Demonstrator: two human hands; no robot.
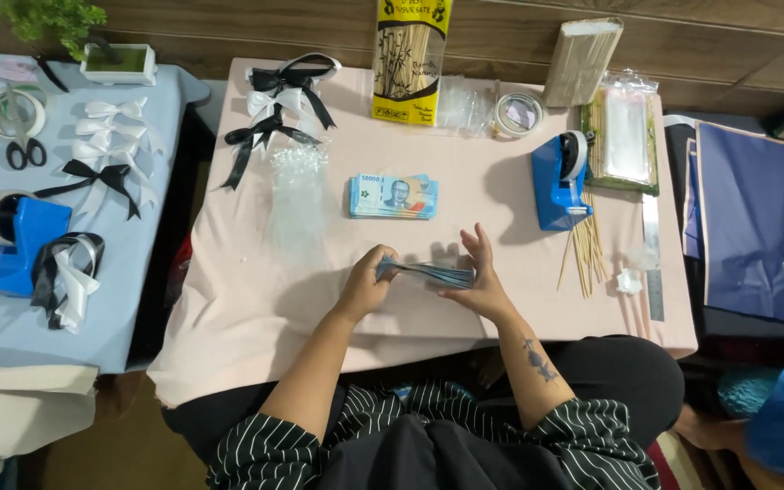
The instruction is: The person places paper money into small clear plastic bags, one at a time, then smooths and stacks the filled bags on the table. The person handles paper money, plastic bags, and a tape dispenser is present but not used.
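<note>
My left hand (367,281) and my right hand (477,275) hold a fanned sheaf of blue banknotes (428,271) between them, just above the pink table (256,308). The left hand grips the sheaf's left end; the right hand supports its right end with fingers raised. A second stack of blue banknotes (393,196) lies flat on the table a little farther away, untouched.
A blue tape dispenser (558,181) and loose bamboo skewers (584,252) lie to the right. Clear plastic sleeves (297,195), black and white ribbon bows (283,100), a skewer packet (407,59) and a tape roll (519,113) sit at the back. A light blue side table (11,327) stands left.
</note>
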